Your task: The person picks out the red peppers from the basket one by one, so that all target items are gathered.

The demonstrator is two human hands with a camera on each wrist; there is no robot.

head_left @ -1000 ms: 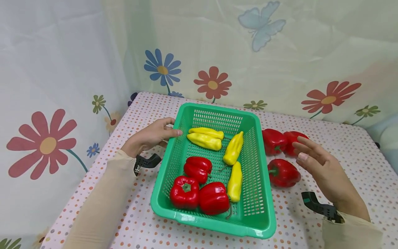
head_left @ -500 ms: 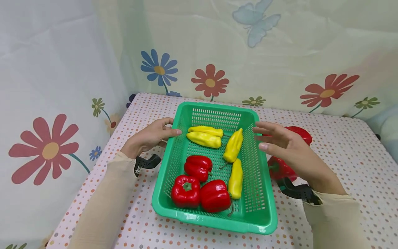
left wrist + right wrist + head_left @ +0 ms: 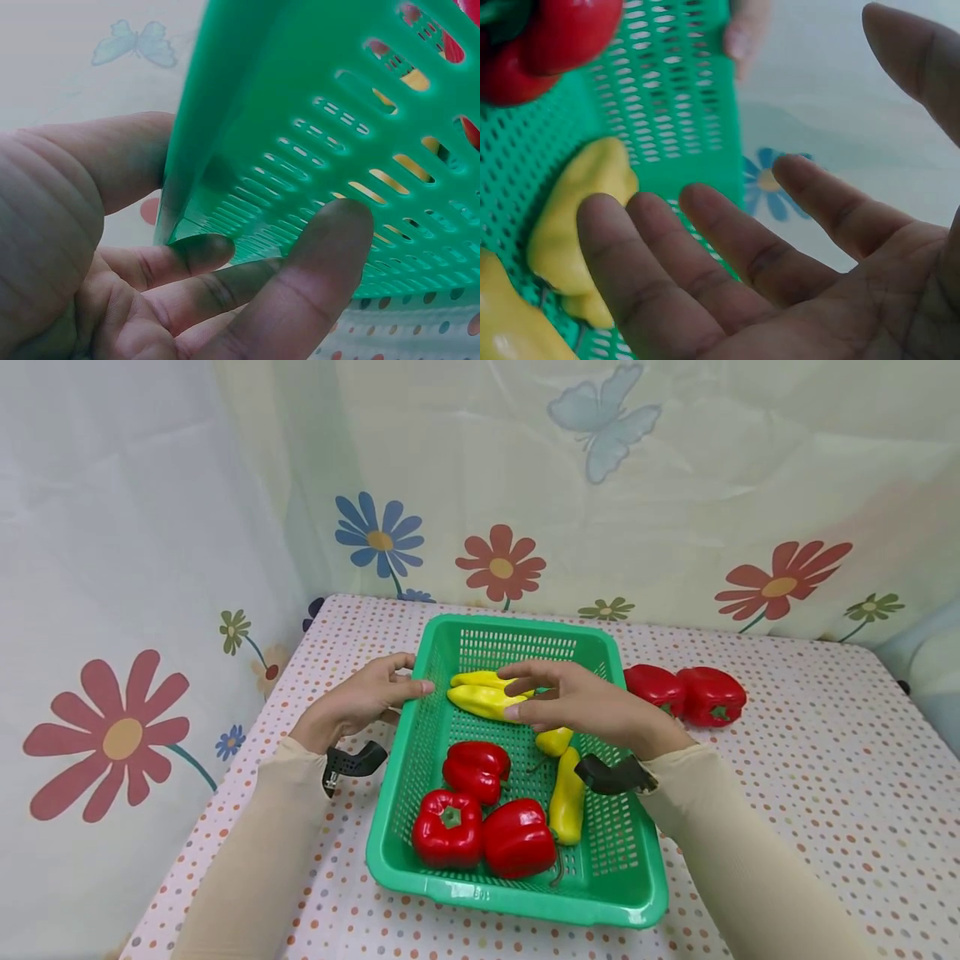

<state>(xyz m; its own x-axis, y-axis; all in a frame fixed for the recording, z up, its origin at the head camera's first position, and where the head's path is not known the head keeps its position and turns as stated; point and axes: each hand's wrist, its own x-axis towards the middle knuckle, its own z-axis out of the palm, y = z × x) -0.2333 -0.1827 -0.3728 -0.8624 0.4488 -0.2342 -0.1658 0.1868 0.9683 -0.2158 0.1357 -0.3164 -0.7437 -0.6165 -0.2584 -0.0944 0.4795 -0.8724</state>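
Observation:
A green plastic basket (image 3: 525, 906) stands on the table, holding three red bell peppers (image 3: 448, 839) near its front and several long yellow peppers (image 3: 567, 797) behind and to the right. My left hand (image 3: 367, 697) grips the basket's left side, thumb over the rim and fingers outside the slotted wall (image 3: 300, 127). Over the basket's far half hovers my right hand (image 3: 592, 710), palm facing inward, fingers spread and holding nothing. It is nearest the pair of yellow peppers (image 3: 483, 702) at the back left and partly covers another yellow pepper (image 3: 553, 741).
Two red bell peppers (image 3: 711, 696) lie on the dotted tablecloth (image 3: 810, 727) just right of the basket. A flowered curtain (image 3: 675, 527) hangs behind the table and along its left side. The right forearm (image 3: 720, 827) crosses the basket's right rim.
My right hand has moved left from above the loose red bell peppers to over the basket. The third loose red pepper is now hidden by the right arm. My left hand stays on the rim.

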